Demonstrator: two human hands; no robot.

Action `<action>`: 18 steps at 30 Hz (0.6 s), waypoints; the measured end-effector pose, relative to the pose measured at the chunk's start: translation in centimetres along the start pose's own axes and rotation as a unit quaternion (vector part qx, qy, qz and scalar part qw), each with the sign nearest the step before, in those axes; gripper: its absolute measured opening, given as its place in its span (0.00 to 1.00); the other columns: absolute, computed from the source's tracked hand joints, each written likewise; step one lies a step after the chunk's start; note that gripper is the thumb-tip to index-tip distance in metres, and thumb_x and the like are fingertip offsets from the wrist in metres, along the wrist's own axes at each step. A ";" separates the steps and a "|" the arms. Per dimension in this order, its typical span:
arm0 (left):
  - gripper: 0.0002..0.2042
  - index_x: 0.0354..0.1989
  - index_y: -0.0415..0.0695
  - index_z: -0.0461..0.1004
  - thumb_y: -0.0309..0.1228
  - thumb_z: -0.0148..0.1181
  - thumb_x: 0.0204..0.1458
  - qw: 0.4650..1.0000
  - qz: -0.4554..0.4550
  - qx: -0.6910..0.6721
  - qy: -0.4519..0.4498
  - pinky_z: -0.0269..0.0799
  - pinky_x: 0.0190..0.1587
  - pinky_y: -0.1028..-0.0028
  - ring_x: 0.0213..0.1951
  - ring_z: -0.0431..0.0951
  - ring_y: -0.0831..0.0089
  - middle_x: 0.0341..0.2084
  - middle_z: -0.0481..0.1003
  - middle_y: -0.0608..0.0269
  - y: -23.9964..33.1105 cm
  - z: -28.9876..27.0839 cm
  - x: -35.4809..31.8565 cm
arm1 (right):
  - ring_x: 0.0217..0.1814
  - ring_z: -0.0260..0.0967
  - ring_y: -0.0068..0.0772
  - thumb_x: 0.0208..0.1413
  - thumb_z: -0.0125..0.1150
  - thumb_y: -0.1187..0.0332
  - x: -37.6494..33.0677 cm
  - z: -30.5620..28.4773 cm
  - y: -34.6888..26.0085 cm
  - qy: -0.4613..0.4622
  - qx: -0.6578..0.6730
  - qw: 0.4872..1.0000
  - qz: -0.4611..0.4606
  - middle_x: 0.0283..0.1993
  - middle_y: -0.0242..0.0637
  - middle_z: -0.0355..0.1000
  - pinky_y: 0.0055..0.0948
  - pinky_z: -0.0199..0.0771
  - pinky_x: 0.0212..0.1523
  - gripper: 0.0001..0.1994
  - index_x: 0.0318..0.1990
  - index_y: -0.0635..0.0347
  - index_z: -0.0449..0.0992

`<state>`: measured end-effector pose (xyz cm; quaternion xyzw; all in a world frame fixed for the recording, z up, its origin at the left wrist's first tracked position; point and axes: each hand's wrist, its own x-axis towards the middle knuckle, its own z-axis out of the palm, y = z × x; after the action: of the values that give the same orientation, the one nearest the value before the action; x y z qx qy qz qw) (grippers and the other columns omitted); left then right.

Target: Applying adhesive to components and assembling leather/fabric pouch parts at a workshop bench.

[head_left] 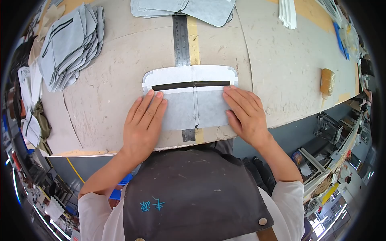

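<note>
Before me on the table lies a light grey fabric panel (179, 108) with rounded far corners and a white band along its far part. A dark strip (173, 86) runs across it, and a thin line divides it down the middle. My left hand (141, 125) rests flat on the panel's left side, fingers stretched, tips at the white band. On the right side lies my right hand (251, 114), its fingers extended toward the strip's right end and the thumb apart. A steel ruler (181, 42) passes beneath the panel, showing beyond its far and near edges.
Stacked grey panels (66, 50) sit at the far left, with more panels (209, 10) at the far middle. White strips (287, 14) lie far right. An amber squeeze bottle (327, 82) is near the right edge. Yellow tape (194, 44) runs beside the ruler.
</note>
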<state>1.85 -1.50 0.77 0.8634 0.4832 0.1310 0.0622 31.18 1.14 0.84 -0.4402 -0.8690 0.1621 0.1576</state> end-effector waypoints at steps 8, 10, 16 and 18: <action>0.15 0.43 0.37 0.77 0.15 0.61 0.44 0.979 -0.083 -0.173 0.072 0.72 0.47 0.66 0.47 0.75 0.57 0.46 0.76 0.54 -1.1 -1.3 2.7 | 0.55 0.70 0.41 0.46 0.64 0.78 1.2 -0.9 0.8 0.054 0.134 0.989 0.038 0.55 0.39 0.72 0.34 0.71 0.51 0.20 0.51 0.62 0.75; 0.15 0.42 0.38 0.78 0.15 0.62 0.43 0.975 -0.078 -0.176 0.107 0.72 0.44 0.67 0.43 0.75 0.58 0.42 0.76 0.55 -1.2 -0.4 4.9 | 0.48 0.72 0.43 0.47 0.62 0.80 3.0 -1.1 1.1 0.116 0.125 0.985 0.010 0.49 0.40 0.73 0.33 0.75 0.43 0.17 0.48 0.64 0.76; 0.15 0.40 0.39 0.78 0.20 0.68 0.40 0.974 -0.058 -0.190 0.106 0.69 0.40 0.67 0.39 0.69 0.61 0.34 0.70 0.59 -0.3 1.5 9.6 | 0.34 0.73 0.39 0.49 0.61 0.81 8.6 -0.2 1.8 0.114 0.186 0.976 0.021 0.40 0.40 0.73 0.31 0.75 0.35 0.11 0.41 0.63 0.77; 0.15 0.39 0.40 0.78 0.21 0.69 0.38 0.979 -0.040 -0.179 0.086 0.68 0.40 0.67 0.38 0.67 0.62 0.32 0.68 0.60 -0.4 1.9 9.8 | 0.32 0.73 0.37 0.49 0.62 0.80 10.0 -0.2 2.3 0.088 0.207 0.974 0.022 0.36 0.39 0.73 0.31 0.74 0.34 0.08 0.38 0.63 0.78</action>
<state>7.00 7.11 0.46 0.8041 0.4894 0.2864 0.1787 27.28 10.59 1.41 -0.4293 -0.7894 0.3029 0.3174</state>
